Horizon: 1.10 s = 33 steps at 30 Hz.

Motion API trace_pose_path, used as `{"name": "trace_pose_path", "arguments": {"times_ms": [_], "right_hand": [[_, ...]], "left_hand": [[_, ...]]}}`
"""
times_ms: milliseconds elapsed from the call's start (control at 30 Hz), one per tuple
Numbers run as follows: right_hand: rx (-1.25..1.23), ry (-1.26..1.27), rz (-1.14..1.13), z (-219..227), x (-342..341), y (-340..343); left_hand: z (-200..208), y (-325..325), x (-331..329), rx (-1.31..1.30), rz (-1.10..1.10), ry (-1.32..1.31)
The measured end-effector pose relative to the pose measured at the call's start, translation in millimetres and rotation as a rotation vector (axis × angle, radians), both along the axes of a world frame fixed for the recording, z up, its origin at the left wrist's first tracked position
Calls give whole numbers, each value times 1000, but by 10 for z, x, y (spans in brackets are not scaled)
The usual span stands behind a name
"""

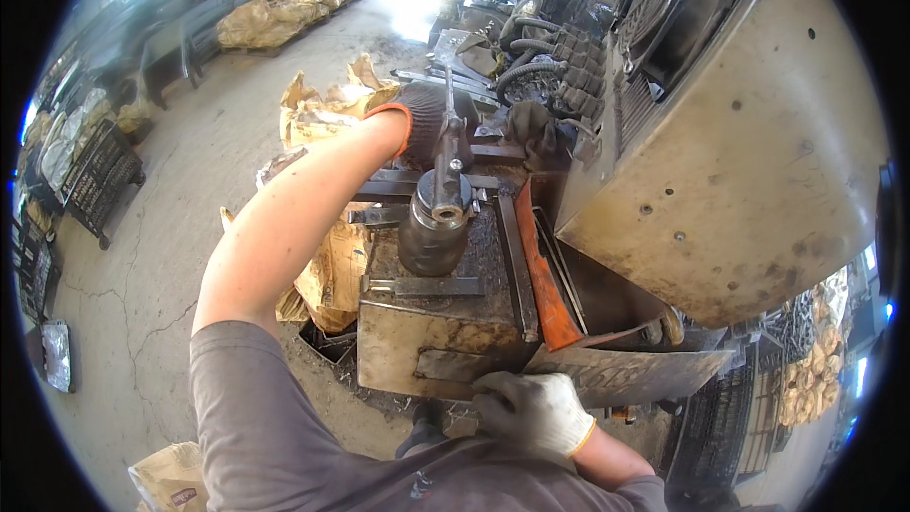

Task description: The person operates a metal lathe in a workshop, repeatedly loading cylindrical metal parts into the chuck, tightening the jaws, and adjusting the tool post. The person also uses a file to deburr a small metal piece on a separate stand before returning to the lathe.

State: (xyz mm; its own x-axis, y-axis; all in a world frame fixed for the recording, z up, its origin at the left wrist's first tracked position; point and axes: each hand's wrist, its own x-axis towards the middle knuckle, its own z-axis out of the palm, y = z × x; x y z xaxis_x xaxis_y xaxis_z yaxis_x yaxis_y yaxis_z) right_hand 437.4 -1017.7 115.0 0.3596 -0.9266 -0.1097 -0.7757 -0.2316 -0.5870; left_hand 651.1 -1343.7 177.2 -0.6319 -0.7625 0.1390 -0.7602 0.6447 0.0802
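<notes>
My left hand [425, 116], in a dark knit glove with an orange cuff, reaches forward behind a metal arm with a rod [453, 137]. Its fingers are hidden there. Below that arm stands a dark, greasy cylinder [434, 239] on a worn metal block-shaped stand [393, 341]. A flat steel bar [427, 287] lies at the cylinder's foot. My right hand [531, 410], in a whitish glove with dirty fingers, is close to my body by the stand's front edge. Its fingers are curled, and what they hold, if anything, cannot be made out.
An orange metal trough [547, 275] sits right of the stand, under a large beige metal cabinet [730, 161]. Ribbed hoses [536, 66] run behind. Torn brown sacks [332, 265] are left of the stand. Wire crates [95, 175] and a wrapped pallet load [284, 14] stand farther left.
</notes>
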Motion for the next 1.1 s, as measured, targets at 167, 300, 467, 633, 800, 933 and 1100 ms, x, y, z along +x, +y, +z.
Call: {"name": "trace_pose_path", "arguments": {"times_ms": [167, 300, 467, 633, 800, 933, 1100], "right_hand": [[-88, -15, 32, -2, -1, 19], [-128, -15, 47, -72, -23, 33], [-256, 10, 163, -166, -72, 22], [-198, 55, 129, -139, -67, 43], [-125, 37, 49, -96, -39, 54], [-219, 1, 83, -129, -62, 72], [-360, -81, 105, -194, -59, 99]], "left_hand": [[201, 122, 297, 34, 88, 11], [309, 426, 594, -9, 154, 140], [179, 783, 936, -557, 108, 261], [124, 989, 1143, -865, 38, 252], [130, 1155, 1150, -848, 108, 203], [55, 1527, 1318, -837, 238, 237], [25, 2358, 1341, -694, 281, 330]]}}
